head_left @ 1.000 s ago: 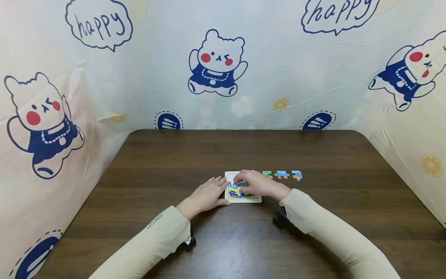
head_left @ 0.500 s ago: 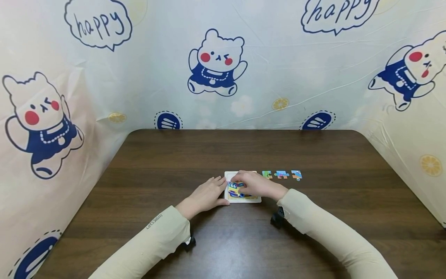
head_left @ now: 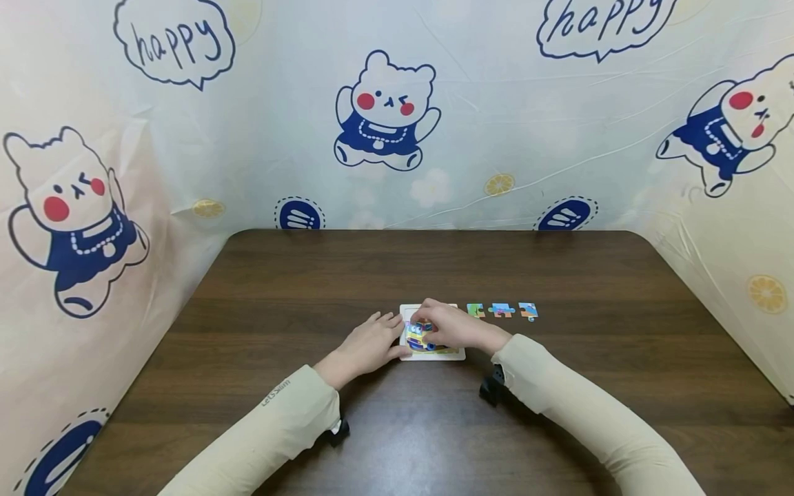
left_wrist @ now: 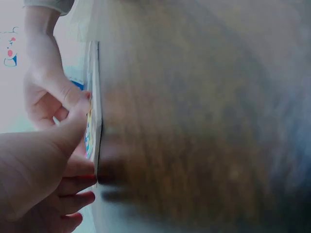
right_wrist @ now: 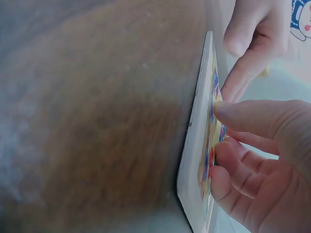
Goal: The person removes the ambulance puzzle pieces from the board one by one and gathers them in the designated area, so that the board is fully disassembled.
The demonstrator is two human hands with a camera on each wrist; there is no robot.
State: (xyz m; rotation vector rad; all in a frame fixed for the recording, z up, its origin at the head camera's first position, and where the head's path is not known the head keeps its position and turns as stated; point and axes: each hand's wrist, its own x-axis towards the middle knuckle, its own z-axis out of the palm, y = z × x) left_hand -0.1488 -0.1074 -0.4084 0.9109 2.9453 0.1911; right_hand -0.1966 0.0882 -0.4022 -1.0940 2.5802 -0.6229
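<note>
A white-framed puzzle board [head_left: 443, 357] with a yellow vehicle picture lies flat on the table. Beside its left edge my left hand [head_left: 366, 346] rests with fingers spread and relaxed, fingertips and thumb touching the frame. My right hand [head_left: 455, 326] is over the board, thumb and fingers pinching a puzzle piece [head_left: 414, 330] that shows cartoon eyes. In the right wrist view the thumb and curled fingertips of my right hand [right_wrist: 265, 155] meet the coloured picture just inside the frame [right_wrist: 189, 165]. Fingers cover part of the picture.
Three loose puzzle pieces, one green [head_left: 474, 311], one blue and pink [head_left: 502, 311] and one blue and orange [head_left: 528, 311], lie in a row right of the board. The brown table [head_left: 310, 275] meets a printed curtain [head_left: 484, 138] at the back.
My right hand has shifted slightly left over the board, and the piece with the eyes now sits tilted. My left hand has barely moved; its thumb lies a little higher on the frame.
</note>
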